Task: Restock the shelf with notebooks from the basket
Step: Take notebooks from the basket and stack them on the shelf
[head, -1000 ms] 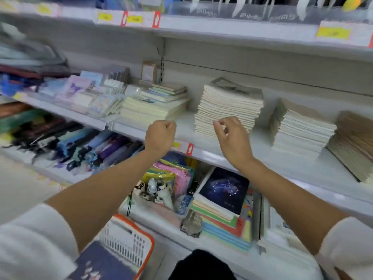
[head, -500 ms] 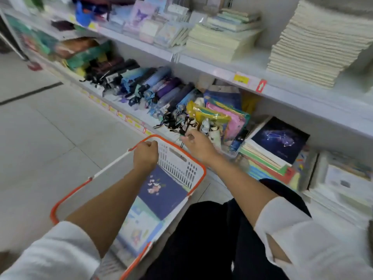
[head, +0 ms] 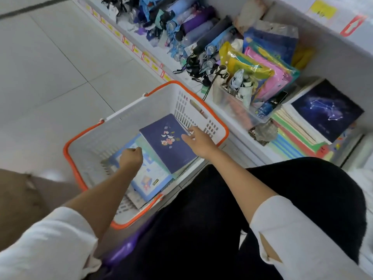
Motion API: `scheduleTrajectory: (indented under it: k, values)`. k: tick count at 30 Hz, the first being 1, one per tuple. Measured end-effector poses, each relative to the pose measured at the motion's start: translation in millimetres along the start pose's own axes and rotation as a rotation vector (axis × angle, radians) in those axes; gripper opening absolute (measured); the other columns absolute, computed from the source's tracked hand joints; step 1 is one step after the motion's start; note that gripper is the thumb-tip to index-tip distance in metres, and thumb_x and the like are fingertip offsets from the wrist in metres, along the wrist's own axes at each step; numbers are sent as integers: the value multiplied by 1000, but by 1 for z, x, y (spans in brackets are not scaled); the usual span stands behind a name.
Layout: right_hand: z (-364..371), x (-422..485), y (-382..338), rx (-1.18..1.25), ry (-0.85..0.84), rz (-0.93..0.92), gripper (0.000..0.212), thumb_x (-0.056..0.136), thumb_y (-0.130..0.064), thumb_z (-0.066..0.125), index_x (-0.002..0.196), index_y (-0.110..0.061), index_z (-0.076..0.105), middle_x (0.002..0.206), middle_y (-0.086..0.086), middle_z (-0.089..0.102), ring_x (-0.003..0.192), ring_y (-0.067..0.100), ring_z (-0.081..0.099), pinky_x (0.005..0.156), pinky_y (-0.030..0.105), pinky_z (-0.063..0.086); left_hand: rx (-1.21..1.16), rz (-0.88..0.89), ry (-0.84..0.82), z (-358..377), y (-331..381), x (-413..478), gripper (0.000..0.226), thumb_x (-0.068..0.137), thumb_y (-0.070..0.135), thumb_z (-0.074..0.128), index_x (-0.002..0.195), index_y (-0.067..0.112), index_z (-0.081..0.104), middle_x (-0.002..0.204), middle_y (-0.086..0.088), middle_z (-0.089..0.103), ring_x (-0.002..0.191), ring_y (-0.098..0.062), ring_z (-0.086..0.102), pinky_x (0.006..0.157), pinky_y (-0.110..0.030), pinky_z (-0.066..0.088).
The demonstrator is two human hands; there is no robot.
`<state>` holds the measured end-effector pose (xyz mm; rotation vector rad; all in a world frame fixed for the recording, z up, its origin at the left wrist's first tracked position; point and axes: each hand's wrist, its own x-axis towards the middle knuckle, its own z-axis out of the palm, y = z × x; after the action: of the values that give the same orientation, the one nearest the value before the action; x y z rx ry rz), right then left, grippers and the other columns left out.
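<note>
**Head view.** Right hand (head: 198, 141) reaches into the basket (head: 141, 110) with fingers (head: 190, 130) extended and spread, thumb and forefinger apart. The fingertips touch the far right edge of the dark blue notebook (head: 167, 142), and nothing is clamped between them. Left hand (head: 131, 158) is closed in a fist, knuckles up, over the upper corner of the light blue notebook (head: 150, 175).

The basket is white with an orange rim and stands on the tiled floor (head: 50, 67), just beside the lower shelf (head: 239, 138). The dark blue notebook has small flowers on its cover. It lies tilted against the basket's slotted wall nearest the shelf, and its lower edge overlaps the light blue notebook. The light blue notebook lies flatter, toward the near side of the basket.

On the lower shelf, from left to right, lie:
- a row of folded umbrellas (head: 201, 31);
- a bundle of coloured plastic folders (head: 266, 65);
- a stack of notebooks topped by a constellation cover (head: 327, 110).

A yellow price tag (head: 323, 10) sits on the front edge of the shelf above. White sleeves (head: 302, 239) cover both upper arms, and black trousers (head: 272, 199) fill the lower right.
</note>
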<state>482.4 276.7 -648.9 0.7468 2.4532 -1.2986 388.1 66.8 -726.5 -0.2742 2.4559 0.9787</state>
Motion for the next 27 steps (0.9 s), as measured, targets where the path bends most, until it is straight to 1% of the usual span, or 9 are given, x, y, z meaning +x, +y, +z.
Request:
scheduleTrajectory:
  k: [5,9,12,15,18,22,24,25,27]
  values:
    - [30,17,5,-29,-121,43,59,98,-45,46,147,-15,31,144,10,43,126,28,48,99,38,43,-210,-216,-102,13,-17,13,45,99,22,45,57,8,38,57,-11,39,47,-24,37,53,-31,34]
    - [42,43,8,-99,-213,87,65,98,-43,48,151,-15,22,147,13,39,120,26,49,97,38,41,-294,-484,-175,16,-46,20,36,101,25,45,73,2,51,69,-13,54,54,-22,49,46,-28,43]
    - [44,67,16,-157,-234,113,65,98,-39,51,152,-14,22,153,10,33,130,29,44,98,37,41,-282,-553,-216,22,-57,24,31,101,22,46,80,1,54,71,-12,59,56,-19,55,39,-20,45]
    - [53,87,31,-267,-252,111,64,98,-34,52,151,-12,24,153,9,33,131,31,44,101,41,43,-300,-569,-260,32,-46,28,26,101,14,43,83,2,57,73,-9,60,58,-16,55,48,-23,45]
    - [70,104,49,-488,-321,66,59,98,-32,53,147,-6,32,150,13,37,134,32,41,106,43,40,-258,-468,-344,51,-31,37,26,101,7,38,109,-4,61,83,-12,60,59,-20,53,57,-28,42]
    - [89,118,61,-618,-352,96,46,97,-31,54,134,-6,46,143,17,40,131,33,39,103,42,41,-302,-435,-370,68,-15,44,32,103,12,38,130,2,53,118,-15,57,92,-28,60,86,-37,49]
    - [101,121,58,-697,-378,109,43,96,-27,55,133,-6,47,150,22,27,138,36,28,104,43,37,-338,-459,-369,75,-11,46,32,103,17,41,131,5,51,121,-11,54,105,-27,58,92,-38,50]
    - [108,122,57,-715,-399,126,51,96,-29,57,138,-6,42,155,24,16,143,37,18,108,44,34,-356,-480,-364,77,-11,47,30,103,18,42,128,7,53,120,-10,54,108,-26,58,93,-38,50]
    - [121,122,61,-702,-443,200,82,91,-40,62,150,-2,18,158,25,-1,147,39,5,112,48,28,-359,-504,-346,81,-8,49,21,101,17,45,117,9,56,119,-10,57,106,-23,57,92,-36,50]
